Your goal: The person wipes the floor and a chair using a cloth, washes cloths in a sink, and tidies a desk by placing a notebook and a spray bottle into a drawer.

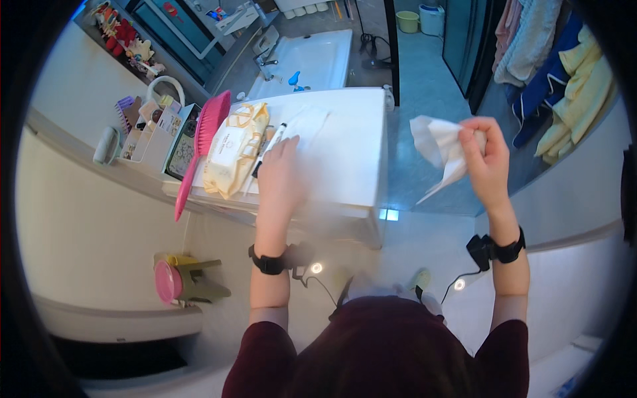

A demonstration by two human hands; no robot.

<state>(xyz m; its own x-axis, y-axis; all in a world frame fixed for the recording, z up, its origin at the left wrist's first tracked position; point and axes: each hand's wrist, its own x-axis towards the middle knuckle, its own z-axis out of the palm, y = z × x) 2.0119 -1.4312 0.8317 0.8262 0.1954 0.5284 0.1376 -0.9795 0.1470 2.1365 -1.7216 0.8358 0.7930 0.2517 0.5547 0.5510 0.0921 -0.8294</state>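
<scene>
Raised at the right, away from the white counter (352, 126), my right hand (488, 159) is closed in a pinch on a crumpled white tissue (434, 142), whose corners hang loose. My left hand (282, 172) is over the counter, partly smeared by motion. Its fingertips lie at a slim white pen-like tube (273, 139) with a dark end; I cannot tell whether they grip it. Just left of that hand lies a soft yellow-and-white tissue pack (232, 149). Beside the pack is a pink hairbrush (211, 126), its handle projecting past the counter's front edge.
A white organizer (142, 136) with small items and a tray (182, 142) stand left of the brush. Behind the counter is a white washbasin (318, 56) with a tap. Towels (577, 99) hang at right. A pink-topped stool (169, 282) stands on the floor at left.
</scene>
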